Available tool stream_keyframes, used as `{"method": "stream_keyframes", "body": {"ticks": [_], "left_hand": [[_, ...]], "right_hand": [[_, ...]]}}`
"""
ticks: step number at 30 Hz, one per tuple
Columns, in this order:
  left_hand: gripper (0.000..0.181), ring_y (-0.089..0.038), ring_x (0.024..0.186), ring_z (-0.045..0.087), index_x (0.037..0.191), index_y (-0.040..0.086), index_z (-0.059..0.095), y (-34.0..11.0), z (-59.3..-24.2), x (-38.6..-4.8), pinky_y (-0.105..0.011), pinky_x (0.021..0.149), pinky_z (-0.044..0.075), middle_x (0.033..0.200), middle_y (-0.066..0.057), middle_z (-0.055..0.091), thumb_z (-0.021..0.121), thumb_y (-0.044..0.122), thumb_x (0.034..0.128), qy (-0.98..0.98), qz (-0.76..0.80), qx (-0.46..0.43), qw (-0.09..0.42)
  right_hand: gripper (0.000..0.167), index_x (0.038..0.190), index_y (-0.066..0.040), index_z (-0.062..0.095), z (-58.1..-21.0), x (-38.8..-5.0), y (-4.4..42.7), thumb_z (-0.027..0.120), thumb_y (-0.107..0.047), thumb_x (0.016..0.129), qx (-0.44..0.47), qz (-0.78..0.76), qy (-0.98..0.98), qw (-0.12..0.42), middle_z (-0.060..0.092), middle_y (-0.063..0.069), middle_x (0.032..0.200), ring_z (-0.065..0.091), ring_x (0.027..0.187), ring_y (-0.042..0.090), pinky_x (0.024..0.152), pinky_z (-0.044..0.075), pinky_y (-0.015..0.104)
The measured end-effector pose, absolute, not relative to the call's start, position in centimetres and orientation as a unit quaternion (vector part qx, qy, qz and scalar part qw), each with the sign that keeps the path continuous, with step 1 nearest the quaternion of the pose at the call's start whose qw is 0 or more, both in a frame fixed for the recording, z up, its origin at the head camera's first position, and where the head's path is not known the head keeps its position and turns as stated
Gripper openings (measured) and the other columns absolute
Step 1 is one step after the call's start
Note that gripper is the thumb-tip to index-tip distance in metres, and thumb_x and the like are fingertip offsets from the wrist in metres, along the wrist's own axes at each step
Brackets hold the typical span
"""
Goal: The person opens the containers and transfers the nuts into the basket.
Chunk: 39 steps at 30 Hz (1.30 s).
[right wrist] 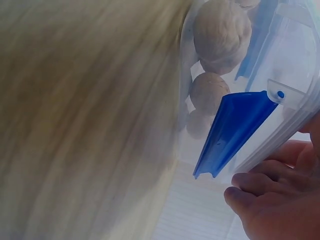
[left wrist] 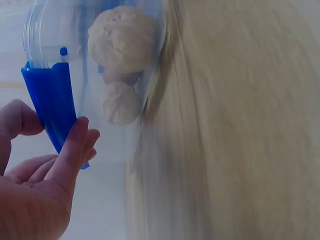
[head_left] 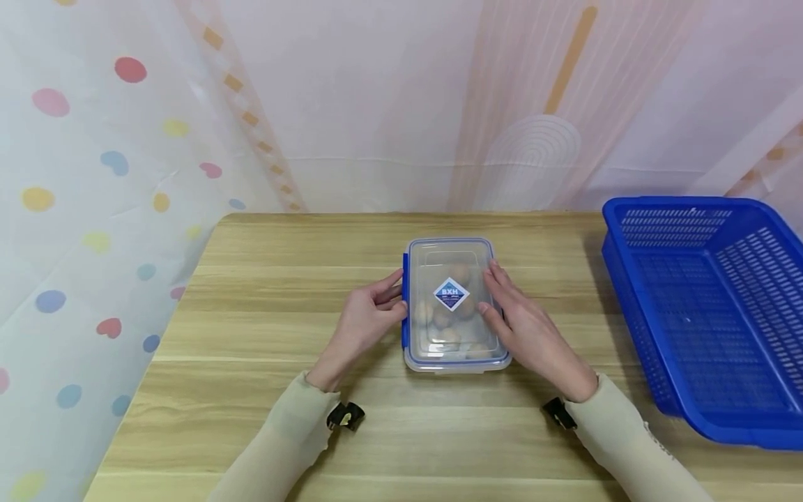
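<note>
The box [head_left: 454, 324], with walnuts [left wrist: 122, 37] inside, is already covered by the lid [head_left: 442, 256] at mid-table. The left clasp [left wrist: 50, 100] is pinched by the left hand [head_left: 364, 317]; straight fingers of the right hand [head_left: 533, 328] are rested on the lid. The right clasp [right wrist: 235, 132] seems not yet fastened.

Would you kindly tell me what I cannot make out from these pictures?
Head view: the print under "BXH" on the label is too small to read.
Head view: the right latch is hidden by the right hand.
Head view: the walnuts cannot be counted; the label covers part of the box.
Head view: the basket is cut off by the right edge.
</note>
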<state>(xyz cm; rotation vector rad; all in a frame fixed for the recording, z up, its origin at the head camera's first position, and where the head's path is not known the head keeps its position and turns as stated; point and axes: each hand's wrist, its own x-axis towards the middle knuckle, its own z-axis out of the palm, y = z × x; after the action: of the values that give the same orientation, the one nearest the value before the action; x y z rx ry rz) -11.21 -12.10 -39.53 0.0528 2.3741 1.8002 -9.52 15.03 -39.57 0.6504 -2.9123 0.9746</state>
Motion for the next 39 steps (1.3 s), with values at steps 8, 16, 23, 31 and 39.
{"method": "stream_keyframes", "body": {"ticks": [8, 16, 23, 31, 39], "left_hand": [[0.068, -0.029, 0.117, 0.069, 0.151, 0.002, 0.050, -11.7, -39.8, -10.8, -0.030, 0.090, 0.059, 0.141, -0.022, 0.061, 0.063, -0.008, 0.0850, 0.814, 0.577, 0.002, 0.059], [0.063, -0.029, 0.120, 0.068, 0.155, 0.002, 0.043, -12.6, -39.8, -11.0, -0.031, 0.092, 0.058, 0.143, -0.025, 0.058, 0.060, -0.005, 0.0942, 0.818, 0.569, 0.034, 0.079], [0.063, -0.019, 0.098, 0.065, 0.158, 0.000, 0.036, -12.8, -39.7, -10.9, -0.019, 0.076, 0.055, 0.151, -0.022, 0.052, 0.055, -0.004, 0.0979, 0.832, 0.541, 0.052, 0.110], [0.058, -0.030, 0.123, 0.063, 0.157, -0.002, 0.038, -12.9, -39.9, -10.2, -0.031, 0.089, 0.058, 0.156, -0.020, 0.047, 0.054, -0.003, 0.1010, 0.840, 0.528, 0.050, 0.118], [0.053, -0.031, 0.124, 0.063, 0.156, -0.006, 0.036, -12.9, -40.3, -9.7, -0.029, 0.086, 0.059, 0.154, -0.023, 0.048, 0.050, 0.002, 0.1051, 0.822, 0.553, 0.059, 0.124]], "right_hand": [[0.061, 0.158, 0.005, 0.033, -39.7, -9.5, 15.2, 0.051, -0.029, 0.111, 0.208, 0.307, -0.929, 0.004, 0.018, 0.017, 0.170, 0.026, 0.153, 0.035, 0.119, 0.031, 0.055], [0.061, 0.159, 0.005, 0.032, -39.7, -9.6, 15.2, 0.048, -0.031, 0.112, 0.211, 0.314, -0.926, -0.002, 0.017, 0.016, 0.170, 0.024, 0.153, 0.035, 0.119, 0.031, 0.056], [0.062, 0.159, 0.005, 0.030, -39.7, -9.6, 15.3, 0.048, -0.031, 0.112, 0.201, 0.324, -0.924, -0.013, 0.016, 0.015, 0.171, 0.022, 0.155, 0.033, 0.120, 0.029, 0.056], [0.063, 0.159, 0.005, 0.029, -39.7, -9.7, 15.3, 0.049, -0.030, 0.112, 0.199, 0.330, -0.923, -0.020, 0.015, 0.015, 0.171, 0.021, 0.155, 0.033, 0.121, 0.028, 0.056], [0.063, 0.160, 0.003, 0.028, -39.7, -9.6, 15.3, 0.047, -0.032, 0.112, 0.193, 0.341, -0.920, -0.026, 0.014, 0.013, 0.172, 0.019, 0.156, 0.032, 0.121, 0.027, 0.056]]}}
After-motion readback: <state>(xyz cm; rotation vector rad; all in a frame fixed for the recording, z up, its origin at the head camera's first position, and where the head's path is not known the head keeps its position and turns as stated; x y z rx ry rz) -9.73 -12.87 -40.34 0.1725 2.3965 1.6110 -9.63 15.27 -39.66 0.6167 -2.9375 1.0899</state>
